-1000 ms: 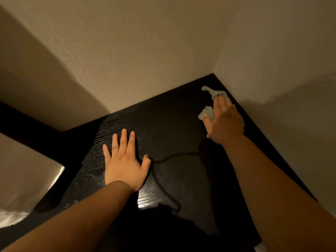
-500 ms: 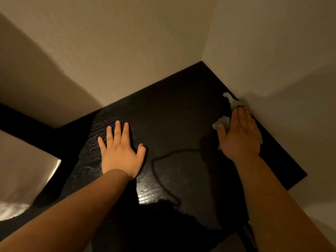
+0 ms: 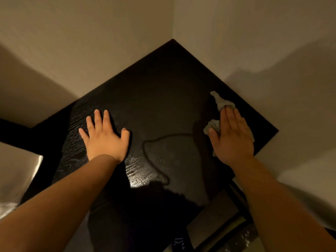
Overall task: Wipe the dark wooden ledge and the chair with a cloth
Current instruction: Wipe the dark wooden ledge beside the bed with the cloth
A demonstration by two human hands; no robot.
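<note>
The right grip (image 3: pixel 232 135) lies flat and released, fingers straight and close together, pressing down on a pale grey cloth (image 3: pixel 221 101). It does not clench the cloth. Most of the cloth is hidden under the palm. One crumpled tail pokes out beyond the fingertips, another bunch shows on the thumb side, and a thin strip shows along the little-finger side and by the heel of the grip. Cloth and grip rest on the dark wooden ledge (image 3: pixel 163 99), close to its edge on the little-finger side (where the ledge meets the right wall (image 3: pixel 263 42)).

The left grip (image 3: pixel 105 139) is well apart from the right one, on its thumb side. It is also released, its fingers spread and its palm flat on the bare wood, touching nothing else. Between the two grips a faint curved line (image 3: pixel 163 140) runs across the surface. Nearer the person's wrists a bright patch of glare (image 3: pixel 140 179) shows the wood grain.

Beyond both sets of fingertips the ledge narrows into a corner, where the right wall and the left wall (image 3: pixel 91 42), both plain and light-coloured, meet. Out past the left grip's little finger is a pale, shiny surface (image 3: pixel 16 170) at the frame's edge; I cannot tell what it is.
</note>
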